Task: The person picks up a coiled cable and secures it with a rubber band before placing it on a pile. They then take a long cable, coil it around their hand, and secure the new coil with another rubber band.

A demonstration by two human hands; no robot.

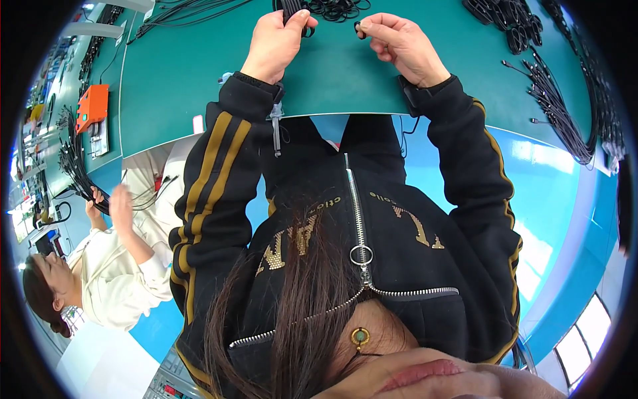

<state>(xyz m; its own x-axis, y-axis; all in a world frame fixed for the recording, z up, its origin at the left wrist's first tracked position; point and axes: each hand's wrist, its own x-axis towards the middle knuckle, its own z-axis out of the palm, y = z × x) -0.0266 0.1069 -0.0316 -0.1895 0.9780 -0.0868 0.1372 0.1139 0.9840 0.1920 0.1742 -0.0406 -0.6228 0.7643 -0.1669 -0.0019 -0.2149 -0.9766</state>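
Near the far middle of the green work table (332, 90), my left hand (276, 41) is closed around a folded bundle of black cable (291, 8), thumb on top. Part of the bundle runs out past the upper edge of the picture. To its right, my right hand (405, 48) pinches a small black piece (359, 30) between thumb and fingertips. Whether that piece is a cable end or a tie is too small to tell. The two hands are apart, with green tabletop showing between them. Loose black cable coils (335, 8) lie just beyond, at the top edge.
Coiled black cables (508, 23) lie at the far right, with a long spread-out cable bundle (561, 110) nearer. An orange box (92, 108) stands at the left. A co-worker (113, 266) sits there, one hand at a black cable bundle (76, 163).
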